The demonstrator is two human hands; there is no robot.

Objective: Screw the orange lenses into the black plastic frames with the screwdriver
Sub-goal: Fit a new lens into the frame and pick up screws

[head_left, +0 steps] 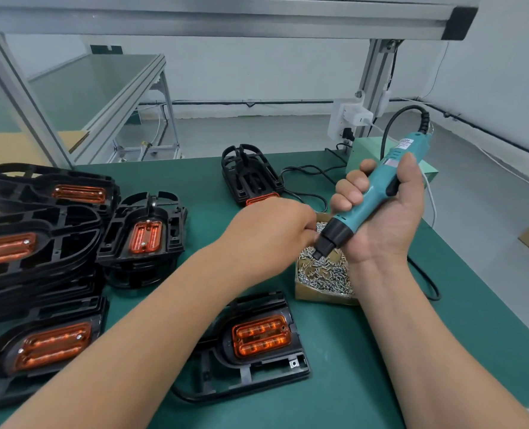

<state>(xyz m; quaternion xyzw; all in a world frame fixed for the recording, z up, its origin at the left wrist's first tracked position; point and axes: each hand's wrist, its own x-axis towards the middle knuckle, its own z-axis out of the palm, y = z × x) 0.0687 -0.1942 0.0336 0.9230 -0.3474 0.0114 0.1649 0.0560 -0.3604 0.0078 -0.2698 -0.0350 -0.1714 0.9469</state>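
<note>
Black plastic frame with orange lens, staged at near tabletop edge; right hand grips teal electric screwdriver over cardboard screw box; left hand, grip unseen, likely loading bit.

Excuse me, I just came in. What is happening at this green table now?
A person is fitting orange lenses into black frames. The right hand grips the teal electric screwdriver, with its tip pointing down over a cardboard box of screws. The left hand reaches to the box beside the tip; whether it pinches a screw is hidden. One black frame with an orange lens lies in front on the green mat. Stacks of frames stand at the left.
</note>
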